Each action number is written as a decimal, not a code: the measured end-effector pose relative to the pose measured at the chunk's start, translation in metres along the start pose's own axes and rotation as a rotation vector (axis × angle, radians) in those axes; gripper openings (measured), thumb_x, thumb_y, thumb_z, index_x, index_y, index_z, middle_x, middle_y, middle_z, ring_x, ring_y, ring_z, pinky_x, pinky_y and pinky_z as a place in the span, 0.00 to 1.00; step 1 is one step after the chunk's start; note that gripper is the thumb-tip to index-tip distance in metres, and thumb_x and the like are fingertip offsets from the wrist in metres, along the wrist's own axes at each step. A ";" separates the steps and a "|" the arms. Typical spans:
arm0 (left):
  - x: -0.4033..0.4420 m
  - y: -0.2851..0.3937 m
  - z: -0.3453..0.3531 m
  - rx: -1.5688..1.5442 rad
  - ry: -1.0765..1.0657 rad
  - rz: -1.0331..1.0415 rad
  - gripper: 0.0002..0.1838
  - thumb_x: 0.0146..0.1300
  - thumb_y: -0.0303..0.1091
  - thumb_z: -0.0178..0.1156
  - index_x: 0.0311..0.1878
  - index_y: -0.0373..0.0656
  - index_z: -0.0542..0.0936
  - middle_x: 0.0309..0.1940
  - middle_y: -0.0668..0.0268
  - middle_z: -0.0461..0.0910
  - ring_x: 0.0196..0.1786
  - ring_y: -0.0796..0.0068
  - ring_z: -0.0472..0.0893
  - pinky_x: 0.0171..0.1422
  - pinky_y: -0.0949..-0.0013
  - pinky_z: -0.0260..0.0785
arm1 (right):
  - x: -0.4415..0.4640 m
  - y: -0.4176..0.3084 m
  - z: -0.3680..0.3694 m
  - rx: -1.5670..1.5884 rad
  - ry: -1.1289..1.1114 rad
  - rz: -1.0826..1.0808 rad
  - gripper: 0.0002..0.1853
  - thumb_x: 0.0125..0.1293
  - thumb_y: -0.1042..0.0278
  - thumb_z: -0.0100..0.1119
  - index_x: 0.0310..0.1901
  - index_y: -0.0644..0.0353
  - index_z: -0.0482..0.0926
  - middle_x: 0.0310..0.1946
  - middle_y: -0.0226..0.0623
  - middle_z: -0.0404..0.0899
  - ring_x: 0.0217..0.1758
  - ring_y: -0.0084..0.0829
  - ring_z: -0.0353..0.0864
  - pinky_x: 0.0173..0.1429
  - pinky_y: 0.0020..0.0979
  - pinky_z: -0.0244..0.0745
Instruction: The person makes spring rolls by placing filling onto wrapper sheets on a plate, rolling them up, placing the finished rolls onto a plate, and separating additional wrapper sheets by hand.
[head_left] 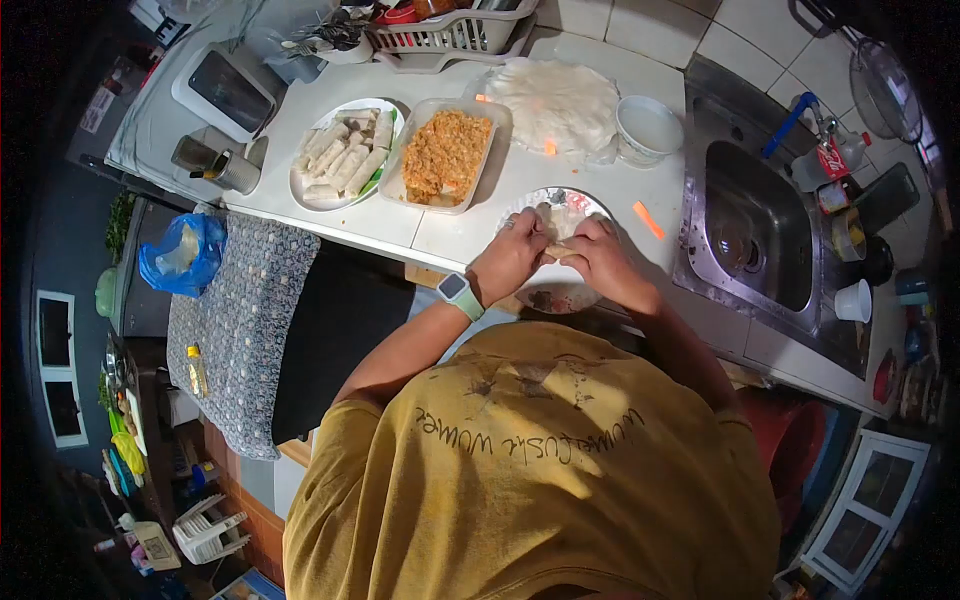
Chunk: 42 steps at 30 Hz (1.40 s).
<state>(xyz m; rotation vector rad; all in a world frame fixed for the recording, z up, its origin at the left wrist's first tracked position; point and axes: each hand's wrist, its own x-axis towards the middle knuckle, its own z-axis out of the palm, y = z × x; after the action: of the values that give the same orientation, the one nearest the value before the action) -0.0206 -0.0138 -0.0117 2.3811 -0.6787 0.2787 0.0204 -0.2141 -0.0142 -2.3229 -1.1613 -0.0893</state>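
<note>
Over a patterned round plate (550, 297) at the counter's front edge, my left hand (512, 255) and my right hand (603, 262) pinch a small rolled wrapper (560, 251) between them. A pale wrapper sheet (565, 222) lies on the plate beyond my fingers. To the left, a clear container (491, 160) holds orange-brown filling (445, 153). Farther left, finished rolls (345, 155) are piled on a white plate (303, 197). Behind my hands is a stack of thin round wrappers (555, 100), and beside it a white bowl (650, 128).
A metal sink (758, 225) is on the right, with a bottle (832, 163) by its tap. Orange strips (648, 219) lie on the counter. A dish rack (450, 38) stands at the back. Glass jars (232, 172) and a blue bag (185, 255) are on the left.
</note>
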 end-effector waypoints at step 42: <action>0.025 -0.018 -0.011 -0.185 -0.023 -0.085 0.07 0.53 0.24 0.59 0.37 0.41 0.80 0.35 0.54 0.78 0.41 0.53 0.77 0.45 0.60 0.70 | 0.017 0.040 0.004 0.001 -0.222 0.130 0.08 0.58 0.75 0.56 0.39 0.64 0.80 0.37 0.46 0.76 0.41 0.43 0.76 0.46 0.36 0.71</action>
<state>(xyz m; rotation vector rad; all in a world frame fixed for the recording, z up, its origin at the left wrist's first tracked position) 0.0097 -0.0051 -0.0035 2.2325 -0.5863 0.1456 0.0606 -0.2193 -0.0298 -2.4473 -1.1081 0.2210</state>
